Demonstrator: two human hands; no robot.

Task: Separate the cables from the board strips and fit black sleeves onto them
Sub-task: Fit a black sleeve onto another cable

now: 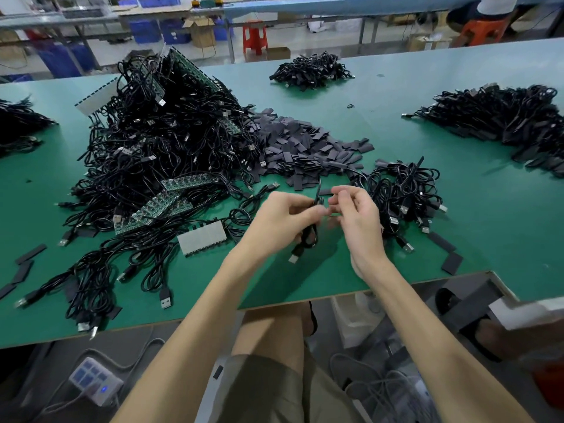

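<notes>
Near the tabletop's front edge, the left hand pinches a cable upright while the right hand, fingers loosely curled and seemingly empty, closes in beside its sleeve.

Matt green table, glossy cables

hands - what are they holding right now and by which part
The left hand pinches a coiled black cable near its upper end; the right hand meets it there, its grip unclear.
</notes>
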